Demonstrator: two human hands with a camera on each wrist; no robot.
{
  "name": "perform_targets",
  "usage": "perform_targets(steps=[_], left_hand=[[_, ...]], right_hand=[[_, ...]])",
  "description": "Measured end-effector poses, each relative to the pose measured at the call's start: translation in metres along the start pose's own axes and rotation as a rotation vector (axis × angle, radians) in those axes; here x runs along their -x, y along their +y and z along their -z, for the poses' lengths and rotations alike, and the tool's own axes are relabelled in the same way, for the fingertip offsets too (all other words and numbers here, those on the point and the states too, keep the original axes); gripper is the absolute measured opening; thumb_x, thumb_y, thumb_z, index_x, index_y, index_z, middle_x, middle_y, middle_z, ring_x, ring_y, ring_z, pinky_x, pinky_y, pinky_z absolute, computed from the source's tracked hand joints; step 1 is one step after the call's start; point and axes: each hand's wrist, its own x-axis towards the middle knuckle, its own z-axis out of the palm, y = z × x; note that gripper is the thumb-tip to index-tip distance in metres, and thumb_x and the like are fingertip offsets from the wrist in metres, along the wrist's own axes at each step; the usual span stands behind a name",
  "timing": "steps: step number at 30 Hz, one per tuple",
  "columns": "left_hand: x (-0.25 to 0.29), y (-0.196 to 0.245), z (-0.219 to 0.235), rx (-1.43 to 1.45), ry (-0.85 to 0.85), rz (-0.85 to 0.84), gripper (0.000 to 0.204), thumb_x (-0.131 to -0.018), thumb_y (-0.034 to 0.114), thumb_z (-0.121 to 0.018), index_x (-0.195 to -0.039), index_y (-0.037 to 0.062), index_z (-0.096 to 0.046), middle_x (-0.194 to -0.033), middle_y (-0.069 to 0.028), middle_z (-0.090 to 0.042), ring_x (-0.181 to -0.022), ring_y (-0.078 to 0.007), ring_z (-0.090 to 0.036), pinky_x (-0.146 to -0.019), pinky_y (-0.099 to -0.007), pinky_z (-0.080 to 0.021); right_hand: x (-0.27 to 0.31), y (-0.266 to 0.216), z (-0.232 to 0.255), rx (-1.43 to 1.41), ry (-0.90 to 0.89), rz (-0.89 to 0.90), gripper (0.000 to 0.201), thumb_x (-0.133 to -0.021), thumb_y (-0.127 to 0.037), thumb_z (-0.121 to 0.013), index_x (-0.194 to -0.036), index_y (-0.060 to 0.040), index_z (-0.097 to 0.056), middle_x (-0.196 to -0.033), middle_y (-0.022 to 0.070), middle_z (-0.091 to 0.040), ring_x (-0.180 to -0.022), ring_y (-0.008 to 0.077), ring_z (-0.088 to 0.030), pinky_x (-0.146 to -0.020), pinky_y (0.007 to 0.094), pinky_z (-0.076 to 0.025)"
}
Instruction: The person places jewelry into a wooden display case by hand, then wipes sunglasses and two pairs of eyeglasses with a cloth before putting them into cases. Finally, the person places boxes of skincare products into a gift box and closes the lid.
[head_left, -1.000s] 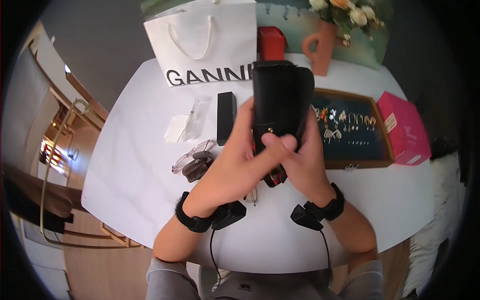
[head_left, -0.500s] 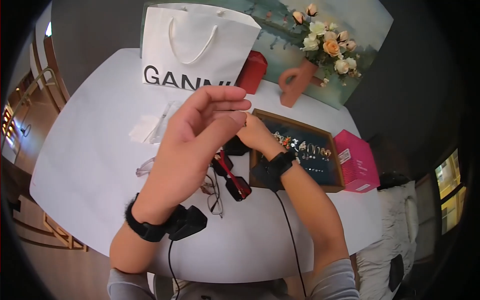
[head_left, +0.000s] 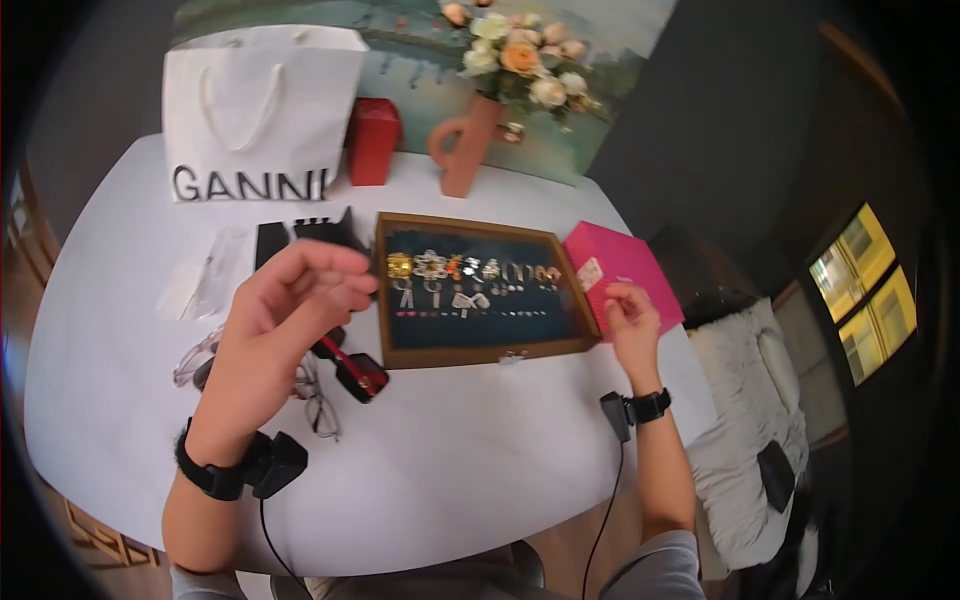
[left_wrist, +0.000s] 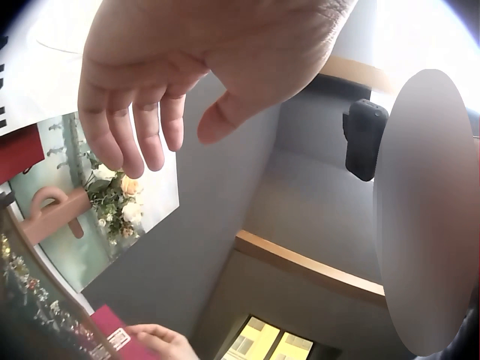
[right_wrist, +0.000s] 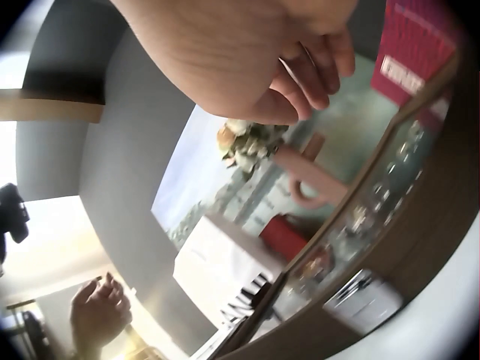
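My left hand hovers over the left part of the table, fingers relaxed and slightly bent, holding nothing. Beneath and beside it lie black-and-red sunglasses, thin-framed eyeglasses and clear-framed glasses, partly hidden by the wrist. A black case shows just behind its fingers. Over on the right, my right hand has loosely bent fingers with nothing between them. It overlaps the front of the pink box and is close to the right edge of the wooden jewelry case, where rows of earrings lie.
At the back stand a white paper bag, a red box and a terracotta vase with flowers, before a painting. A clear plastic sleeve lies on the left. Cables hang from both wrist cameras.
Both hands held the black case in front of me; it now lies on the table behind the left hand. The right hand has moved right to the pink box. The head view has turned right.
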Motion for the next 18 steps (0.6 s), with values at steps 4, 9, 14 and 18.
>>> perform_targets(steps=[4, 9, 14, 18], left_hand=[[0.003, -0.015, -0.022, 0.024, -0.088, 0.132, 0.019, -0.098, 0.015, -0.058, -0.114, 0.0054, -0.063, -0.106, -0.0055, -0.07, -0.094, -0.0128, -0.066, -0.084, -0.0264, -0.05], [0.013, -0.031, -0.05, 0.008, -0.255, 0.225, 0.018, -0.101, 0.013, -0.057, -0.115, 0.0043, -0.062, -0.106, -0.0065, -0.07, -0.096, -0.0143, -0.067, -0.085, -0.0278, -0.051], [0.013, -0.022, -0.074, -0.048, -0.356, 0.264, 0.018, -0.101, 0.012, -0.057, -0.116, 0.0037, -0.062, -0.107, -0.008, -0.07, -0.098, -0.016, -0.067, -0.087, -0.0284, -0.052], [0.007, -0.015, -0.087, -0.039, -0.448, 0.344, 0.028, -0.097, 0.0, -0.054, -0.124, 0.002, -0.059, -0.114, -0.0079, -0.068, -0.102, -0.0142, -0.064, -0.09, -0.0272, -0.049]], right_hand=[[0.004, 0.034, 0.054, 0.366, 0.154, -0.033, 0.025, -0.087, -0.004, -0.066, -0.111, 0.002, -0.063, -0.11, 0.0166, -0.063, -0.101, 0.0306, -0.062, -0.09, 0.0403, -0.05], [0.015, 0.042, 0.056, 0.67, -0.02, 0.087, 0.058, -0.086, -0.029, -0.075, -0.129, 0.0035, -0.054, -0.13, 0.0212, -0.054, -0.123, 0.0402, -0.049, -0.105, 0.0485, -0.04], [0.026, 0.053, 0.042, 0.905, 0.006, 0.124, 0.079, -0.084, -0.04, -0.076, -0.143, 0.0011, -0.042, -0.144, 0.0221, -0.044, -0.135, 0.0407, -0.04, -0.107, 0.0541, -0.037], [0.031, 0.039, 0.05, 0.88, -0.034, 0.026, 0.079, -0.086, -0.04, -0.074, -0.144, 0.0003, -0.039, -0.145, 0.0225, -0.043, -0.138, 0.0405, -0.038, -0.106, 0.0558, -0.039]])
